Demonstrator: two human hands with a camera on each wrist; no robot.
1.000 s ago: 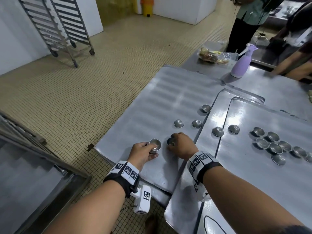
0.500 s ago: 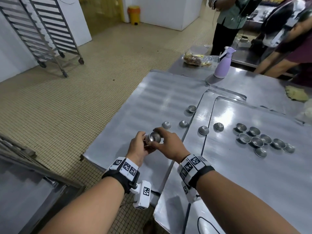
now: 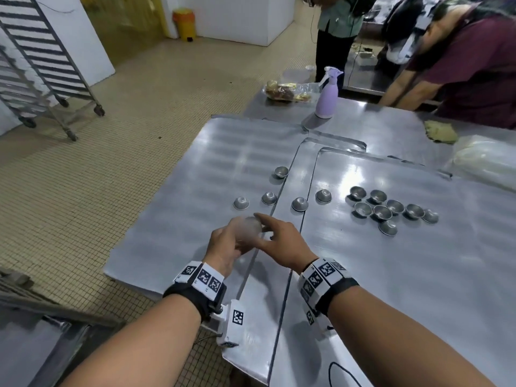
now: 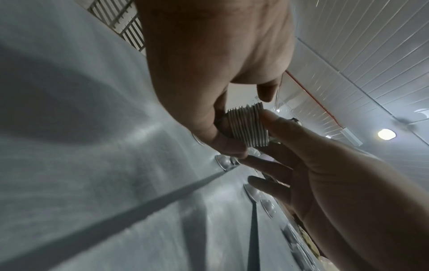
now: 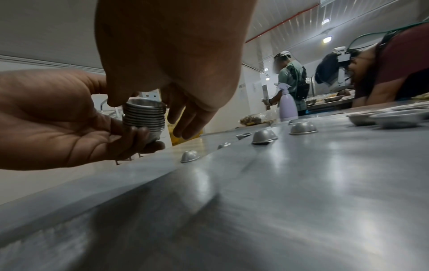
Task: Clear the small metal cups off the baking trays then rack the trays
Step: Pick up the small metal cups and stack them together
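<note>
Lifted clear of the left tray since a second ago, your hands now meet above its near edge: your left hand (image 5: 69,121) clamps a nested stack of cups (image 5: 144,117), while your right hand (image 3: 282,244), fingers loosely spread, rests a fingertip on the stack's rim. Half a second back that hand was pressing a cup onto the stack. Three loose cups (image 3: 241,203) remain near the left tray's (image 3: 195,174) right edge, ten more on the right trays (image 3: 418,261). No tray racked yet.
</note>
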